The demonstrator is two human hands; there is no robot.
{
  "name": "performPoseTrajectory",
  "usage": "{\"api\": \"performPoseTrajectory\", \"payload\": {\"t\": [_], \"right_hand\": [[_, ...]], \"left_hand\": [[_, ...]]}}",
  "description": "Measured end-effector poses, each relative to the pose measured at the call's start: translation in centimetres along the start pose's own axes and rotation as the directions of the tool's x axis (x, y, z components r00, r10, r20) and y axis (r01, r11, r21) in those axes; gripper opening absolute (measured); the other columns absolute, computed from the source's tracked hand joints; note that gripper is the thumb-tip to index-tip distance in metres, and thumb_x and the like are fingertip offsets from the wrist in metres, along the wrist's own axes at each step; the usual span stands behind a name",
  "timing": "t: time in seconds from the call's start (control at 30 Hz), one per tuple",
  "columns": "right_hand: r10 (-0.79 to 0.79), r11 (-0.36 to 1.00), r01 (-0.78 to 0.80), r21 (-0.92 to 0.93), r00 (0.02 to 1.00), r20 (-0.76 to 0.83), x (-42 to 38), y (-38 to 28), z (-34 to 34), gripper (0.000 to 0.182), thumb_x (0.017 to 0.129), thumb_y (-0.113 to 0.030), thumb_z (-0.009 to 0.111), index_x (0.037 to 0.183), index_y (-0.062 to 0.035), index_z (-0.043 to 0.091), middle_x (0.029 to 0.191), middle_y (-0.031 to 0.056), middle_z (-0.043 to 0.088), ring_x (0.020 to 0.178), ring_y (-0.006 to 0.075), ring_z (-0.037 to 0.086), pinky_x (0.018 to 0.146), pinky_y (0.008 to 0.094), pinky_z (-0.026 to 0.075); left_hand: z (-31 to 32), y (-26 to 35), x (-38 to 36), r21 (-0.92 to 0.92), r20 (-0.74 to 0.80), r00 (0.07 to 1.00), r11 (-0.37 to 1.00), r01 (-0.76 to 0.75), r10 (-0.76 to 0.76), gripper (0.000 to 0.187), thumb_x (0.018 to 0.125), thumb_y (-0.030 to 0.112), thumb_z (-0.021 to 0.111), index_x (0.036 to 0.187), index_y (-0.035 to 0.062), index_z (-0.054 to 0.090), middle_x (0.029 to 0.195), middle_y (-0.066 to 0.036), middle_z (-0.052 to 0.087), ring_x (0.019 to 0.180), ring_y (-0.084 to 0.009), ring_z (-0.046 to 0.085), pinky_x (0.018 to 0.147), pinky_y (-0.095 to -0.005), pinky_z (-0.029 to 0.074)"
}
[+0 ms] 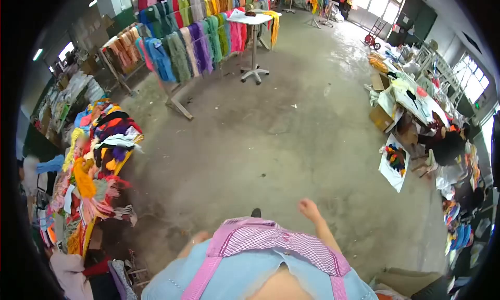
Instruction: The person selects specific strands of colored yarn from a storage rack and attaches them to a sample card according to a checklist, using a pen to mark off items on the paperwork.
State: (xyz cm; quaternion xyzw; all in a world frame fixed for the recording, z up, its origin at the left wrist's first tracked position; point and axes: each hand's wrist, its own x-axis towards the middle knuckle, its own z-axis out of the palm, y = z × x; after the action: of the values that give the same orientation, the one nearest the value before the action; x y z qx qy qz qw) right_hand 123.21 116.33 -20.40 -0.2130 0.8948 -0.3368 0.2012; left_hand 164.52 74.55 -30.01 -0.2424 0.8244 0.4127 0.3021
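My right hand (pixel 309 209) hangs in front of my body above the concrete floor (pixel 260 159), its fingers curled in and nothing showing in them. Lower and to the left, my left hand (pixel 198 238) is blurred and partly behind my sleeve, so its fingers cannot be made out. Neither hand touches anything in view. Below them are my light blue shirt (pixel 239 274) and a pink checked apron (pixel 281 240). The tip of one dark shoe (pixel 256 212) shows past the apron.
Racks of coloured yarn hanks (pixel 179 47) stand ahead left, beside a wheeled white table (pixel 250 19). A heaped textile table (pixel 88 196) lines the left. At right are cluttered tables (pixel 416 99), seated people (pixel 442 146) and a white sheet with yarn (pixel 391 177). A red hand truck (pixel 371 40) stands far off.
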Motion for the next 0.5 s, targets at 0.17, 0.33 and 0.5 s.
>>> {"api": "performPoseTrajectory", "payload": {"t": [0.17,0.33,0.5], "right_hand": [[0.264,0.958,-0.242,-0.153,0.953,0.145,1.8,11.5,-1.9,0.03,0.077,-0.03,0.065,0.095,-0.007,0.068,0.096,0.0159,0.069,0.089,0.0309,0.065,0.075,0.0395,0.05],[0.528,0.829,-0.458,-0.321,0.831,0.178,15.1,10.8,-11.6,0.024,0.077,-0.025,0.065,0.093,-0.0073,0.066,0.098,0.0158,0.067,0.09,0.033,0.063,0.076,0.041,0.05],[0.306,0.868,-0.229,-0.44,0.946,0.11,33.6,14.8,-20.6,0.019,0.079,-0.024,0.061,0.081,-0.0055,0.065,0.088,0.0152,0.067,0.083,0.0325,0.063,0.073,0.0412,0.049]], "left_hand": [[-18.5,17.1,25.8,0.179,-0.3,0.913,0.956,-0.232,0.278,0.029,0.084,0.028,0.053,0.093,0.0038,0.066,0.096,-0.021,0.066,0.089,-0.0372,0.062,0.076,-0.0446,0.05],[-33.4,38.0,38.9,0.165,-0.429,0.787,0.895,-0.414,0.443,0.027,0.088,0.027,0.054,0.102,0.0062,0.064,0.095,-0.016,0.066,0.088,-0.0306,0.063,0.075,-0.0374,0.05],[-36.2,43.7,49.0,0.058,-0.511,0.769,0.908,-0.414,0.383,0.025,0.088,0.025,0.055,0.103,0.0067,0.064,0.093,-0.014,0.067,0.082,-0.0251,0.064,0.072,-0.0375,0.05]]}}
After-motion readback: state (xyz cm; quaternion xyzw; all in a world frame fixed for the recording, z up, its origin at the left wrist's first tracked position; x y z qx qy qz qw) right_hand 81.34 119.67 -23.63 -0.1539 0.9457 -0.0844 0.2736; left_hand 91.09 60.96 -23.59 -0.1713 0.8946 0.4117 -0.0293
